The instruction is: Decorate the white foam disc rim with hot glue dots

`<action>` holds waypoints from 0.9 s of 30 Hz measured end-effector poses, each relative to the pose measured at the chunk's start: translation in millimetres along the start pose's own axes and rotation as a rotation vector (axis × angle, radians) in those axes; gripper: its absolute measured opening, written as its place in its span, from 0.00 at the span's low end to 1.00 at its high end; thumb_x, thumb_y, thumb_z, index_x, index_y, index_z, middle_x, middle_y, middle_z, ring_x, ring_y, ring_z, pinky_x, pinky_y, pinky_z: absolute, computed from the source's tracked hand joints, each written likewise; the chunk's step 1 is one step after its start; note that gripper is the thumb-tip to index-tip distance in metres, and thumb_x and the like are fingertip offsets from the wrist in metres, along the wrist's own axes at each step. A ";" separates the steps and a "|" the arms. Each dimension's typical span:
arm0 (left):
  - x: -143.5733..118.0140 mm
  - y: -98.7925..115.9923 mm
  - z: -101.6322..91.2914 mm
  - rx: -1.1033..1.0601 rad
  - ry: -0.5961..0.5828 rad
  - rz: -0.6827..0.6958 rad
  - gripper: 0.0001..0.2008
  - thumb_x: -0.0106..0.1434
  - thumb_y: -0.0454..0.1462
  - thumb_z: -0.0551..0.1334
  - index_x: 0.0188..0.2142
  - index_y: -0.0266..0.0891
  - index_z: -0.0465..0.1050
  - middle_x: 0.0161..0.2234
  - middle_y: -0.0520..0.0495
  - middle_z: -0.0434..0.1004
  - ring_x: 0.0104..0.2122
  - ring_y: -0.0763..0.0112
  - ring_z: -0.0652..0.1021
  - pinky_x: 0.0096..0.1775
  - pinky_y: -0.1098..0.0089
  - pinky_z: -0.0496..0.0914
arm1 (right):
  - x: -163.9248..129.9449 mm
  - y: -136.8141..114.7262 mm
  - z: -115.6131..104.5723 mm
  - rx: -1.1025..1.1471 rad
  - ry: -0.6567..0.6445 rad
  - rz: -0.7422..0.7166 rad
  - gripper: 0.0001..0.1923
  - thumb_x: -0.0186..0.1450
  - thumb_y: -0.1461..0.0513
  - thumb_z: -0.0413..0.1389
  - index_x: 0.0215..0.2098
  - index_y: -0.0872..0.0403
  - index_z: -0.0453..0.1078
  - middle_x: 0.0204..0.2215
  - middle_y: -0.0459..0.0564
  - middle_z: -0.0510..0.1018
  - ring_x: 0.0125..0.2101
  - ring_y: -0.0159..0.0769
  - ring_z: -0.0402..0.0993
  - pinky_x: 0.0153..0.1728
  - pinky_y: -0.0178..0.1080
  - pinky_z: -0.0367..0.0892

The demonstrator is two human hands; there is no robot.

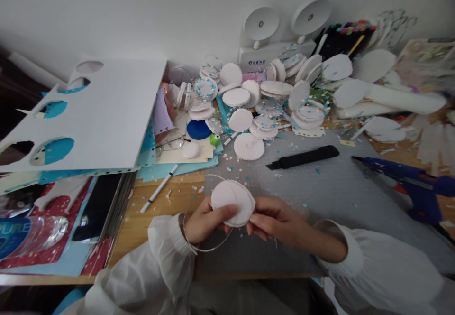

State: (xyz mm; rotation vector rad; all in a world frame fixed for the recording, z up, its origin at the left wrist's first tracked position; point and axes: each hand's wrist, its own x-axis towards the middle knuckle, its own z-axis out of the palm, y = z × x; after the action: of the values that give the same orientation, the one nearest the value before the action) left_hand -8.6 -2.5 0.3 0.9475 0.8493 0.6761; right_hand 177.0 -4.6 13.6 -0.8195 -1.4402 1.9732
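Observation:
A white foam disc [227,196] is held up over the front of the grey mat [302,201]. My left hand [209,215] grips its left side, with the thumb lying across the face. A thin pale cord [216,248] loops around the disc and hangs below it near my left wrist. At the disc's right edge, my right hand [272,217] pinches with thumb and fingers; whether it holds the rim or the cord there is too small to tell. Beyond both hands, another white disc [249,146] lies on the mat.
A black utility knife [304,157] lies beyond my hands, and a blue glue gun [408,182] is at right. Many white discs with blue trim [206,88] crowd the back. To the left are a white board with round holes [117,111], a pen [159,188] and a bottle [35,232].

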 end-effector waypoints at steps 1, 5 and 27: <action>-0.2 0.0 -0.4 0.015 -0.012 0.020 0.22 0.54 0.52 0.64 0.23 0.32 0.70 0.14 0.53 0.63 0.15 0.81 0.61 0.17 0.78 0.55 | 0.2 1.4 -0.1 -0.013 0.009 0.016 0.08 0.62 0.62 0.49 0.27 0.57 0.67 0.20 0.43 0.67 0.17 0.22 0.57 0.17 0.28 0.53; -0.5 2.5 1.3 0.040 -0.073 0.079 0.21 0.57 0.51 0.63 0.24 0.32 0.69 0.17 0.52 0.64 0.15 0.81 0.62 0.18 0.78 0.58 | 0.9 5.4 -0.9 -0.047 0.027 0.064 0.08 0.57 0.66 0.48 0.24 0.56 0.67 0.17 0.41 0.65 0.15 0.22 0.55 0.16 0.28 0.51; -1.0 6.6 5.6 0.125 -0.085 0.108 0.22 0.59 0.52 0.60 0.25 0.34 0.66 0.17 0.53 0.61 0.17 0.80 0.62 0.19 0.78 0.59 | 2.0 3.1 -1.5 -0.064 0.055 0.064 0.07 0.50 0.67 0.46 0.22 0.56 0.65 0.16 0.41 0.65 0.15 0.22 0.54 0.16 0.28 0.50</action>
State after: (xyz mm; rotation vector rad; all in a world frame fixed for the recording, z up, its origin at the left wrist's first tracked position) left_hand -5.2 -2.8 8.3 1.1336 0.7756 0.6766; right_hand 176.6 -3.0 10.0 -0.9515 -1.4689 1.9443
